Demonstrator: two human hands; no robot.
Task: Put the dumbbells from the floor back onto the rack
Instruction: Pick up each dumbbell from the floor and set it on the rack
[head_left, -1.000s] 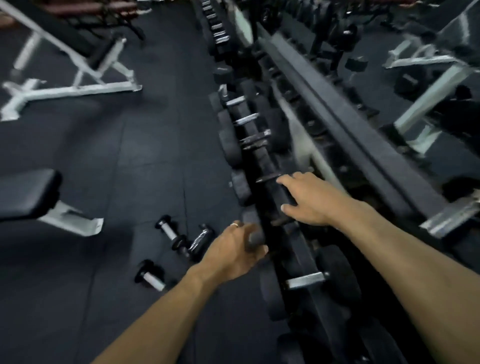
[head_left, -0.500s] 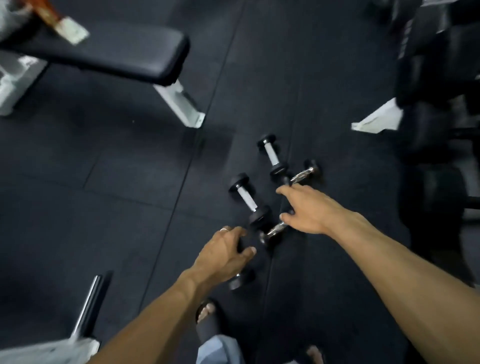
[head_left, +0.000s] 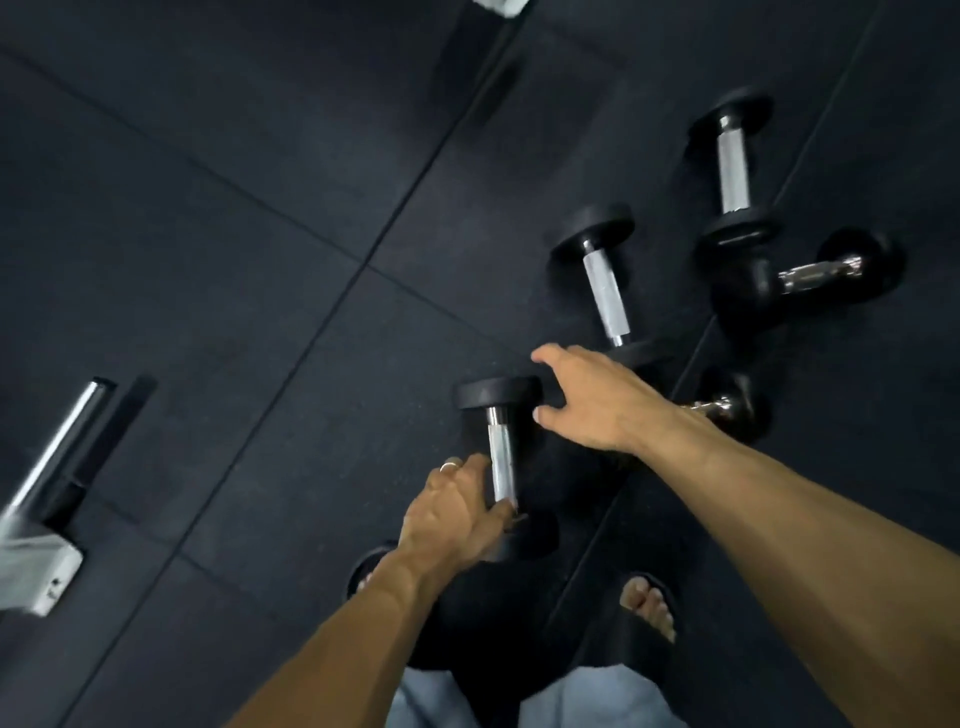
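A: Reaching for 2 at once. Left hand has its fingers curling around the steel handle of the nearest dumbbell, close to the lower head, not yet wrapped shut. That dumbbell lies on the floor, just ahead of the feet.

B: Right side?

A: Right hand is spread, fingers fanned, holding nothing. It hovers over the lower head of the second dumbbell, which lies just beyond the first.

B: Advice for the lift?

A: Slide the left grip up to mid-handle before closing, or the far head will dip. Right hand should drop onto the bare handle, not the rubber head. Bend the knees; toes in open sandals sit right below the load.

B: What else is down there?

A: 3 more. Third dumbbell up right, its near head touching or almost touching a chrome-handled dumbbell. A small chrome dumbbell sits partly behind the right wrist.

B: Unclear bits?

A: Rack is out of view. Weight markings unreadable. Lower head of the nearest dumbbell is mostly hidden by the left hand and shadow. Can't tell whether the right palm touches the head under it. A bench leg is cut off at left.
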